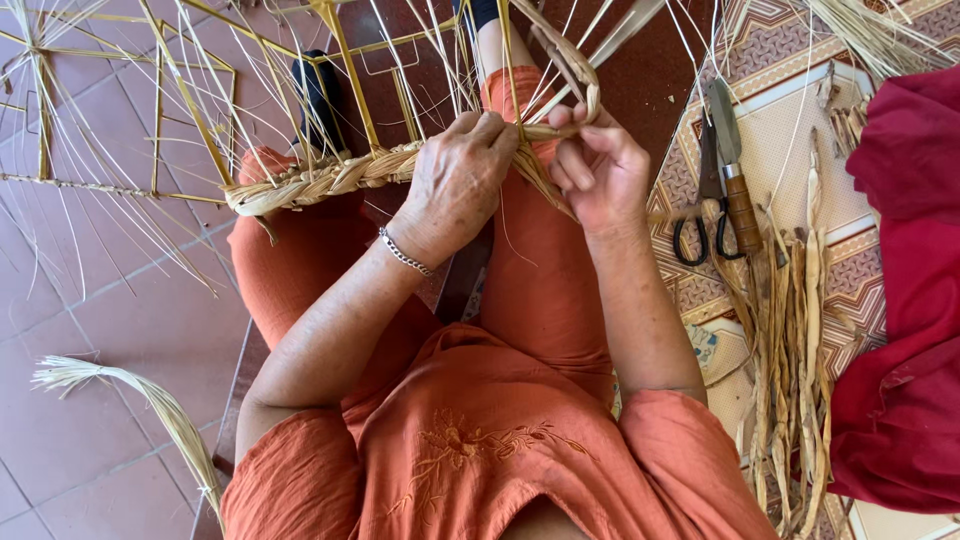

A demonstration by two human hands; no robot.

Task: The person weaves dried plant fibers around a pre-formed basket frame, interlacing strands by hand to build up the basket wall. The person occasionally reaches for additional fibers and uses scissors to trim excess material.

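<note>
- Watching the head cam here: the left hand is closed down on the braid, pinching it right where the plaited part ends.
- The right hand sits just beside the left, touching it, fingers curled around a loose strand that loops up and back over its knuckles.
- The braid runs away to the left of the left hand, lying along the bottom rail of a yellow frame that's resting over the knees.
- My read: it's mid-plait, the left hand locking the last crossing while the right brings the next strand over.
- I'd say the next move needs that strand pulled snug across without the left-hand pinch slipping, or the weave would go slack.
- Off to the right of the right hand, on a patterned mat: scissors and a knife with a wooden handle, side by side, plus a bundle of dried leaves nearer the body.
- Another loose bundle of straw lies on the tile floor, well left of the left arm.
</note>
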